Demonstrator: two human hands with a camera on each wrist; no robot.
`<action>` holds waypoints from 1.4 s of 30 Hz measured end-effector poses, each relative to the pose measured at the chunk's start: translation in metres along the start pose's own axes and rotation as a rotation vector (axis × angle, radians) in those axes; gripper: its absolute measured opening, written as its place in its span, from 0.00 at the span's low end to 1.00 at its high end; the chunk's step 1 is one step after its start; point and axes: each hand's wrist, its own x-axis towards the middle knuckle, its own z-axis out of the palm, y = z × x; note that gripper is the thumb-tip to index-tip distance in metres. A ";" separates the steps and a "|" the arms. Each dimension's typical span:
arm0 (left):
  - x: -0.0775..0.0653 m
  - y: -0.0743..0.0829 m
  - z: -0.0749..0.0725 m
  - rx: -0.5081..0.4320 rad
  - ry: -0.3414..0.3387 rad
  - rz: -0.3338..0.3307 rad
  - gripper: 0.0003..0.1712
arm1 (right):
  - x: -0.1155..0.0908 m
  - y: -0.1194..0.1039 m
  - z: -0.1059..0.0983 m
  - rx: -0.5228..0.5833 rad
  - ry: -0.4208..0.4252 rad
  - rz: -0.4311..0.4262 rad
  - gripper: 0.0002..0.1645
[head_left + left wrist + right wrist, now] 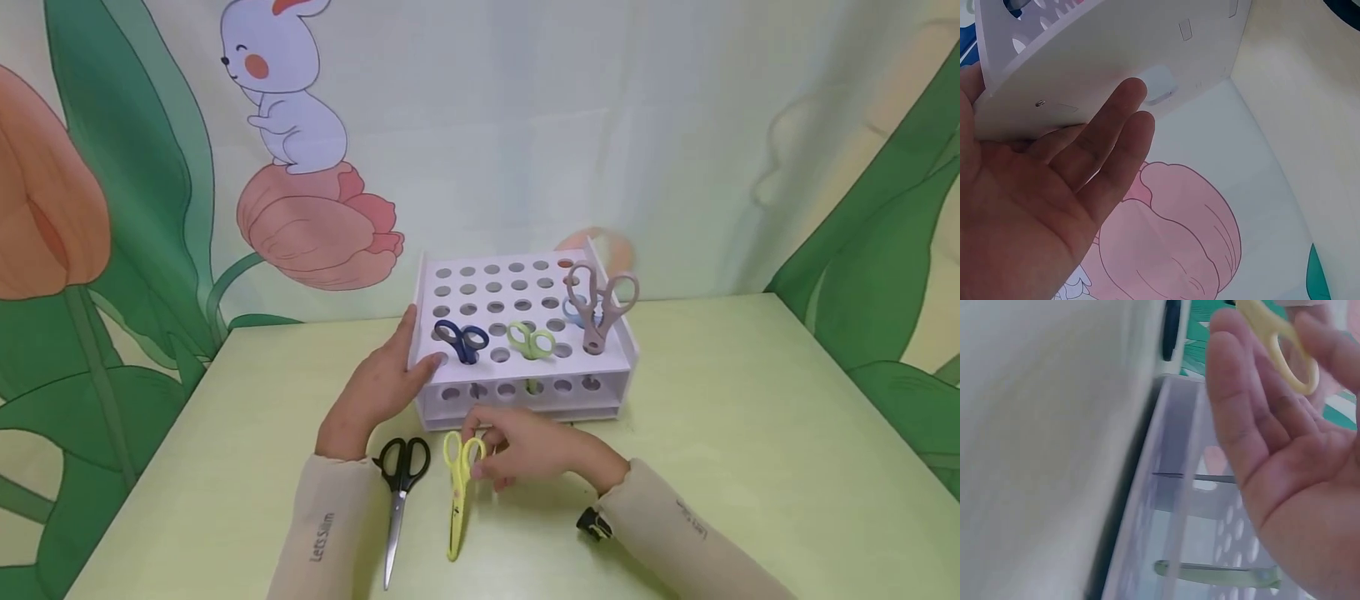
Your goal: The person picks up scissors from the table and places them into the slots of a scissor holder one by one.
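A white rack (510,375) with rows of round holes stands at the back middle of the table. My left hand (382,375) grips its left side wall, thumb over the front top corner and fingers along the outer face, as the left wrist view shows. In front of the rack, my right hand (532,446) pinches the handle of yellow scissors (457,493) between thumb and fingers; their blades point toward me. Navy scissors (468,355), light green scissors (532,344) and mauve scissors (595,333) stand handles-up in the rack's front holes.
Black-handled scissors (404,479) lie left of the yellow ones, blades toward me. A light blue handle (573,312) shows behind the mauve scissors. A small black object (594,525) is by my right sleeve. A printed curtain (525,150) hangs behind the table.
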 end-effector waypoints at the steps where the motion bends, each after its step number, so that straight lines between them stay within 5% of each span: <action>1: 0.000 0.000 0.000 -0.003 -0.002 -0.002 0.49 | 0.000 -0.002 -0.001 0.032 0.013 -0.017 0.10; 14: 0.002 0.002 0.000 -0.008 -0.018 -0.010 0.50 | -0.027 -0.038 -0.029 0.062 0.157 -0.162 0.08; 29: 0.001 0.000 0.000 -0.035 -0.031 -0.012 0.50 | -0.073 -0.068 -0.075 0.138 0.597 -0.385 0.14; 42: 0.002 0.000 0.000 -0.033 -0.053 -0.012 0.50 | -0.077 -0.078 -0.073 0.203 0.884 -0.593 0.18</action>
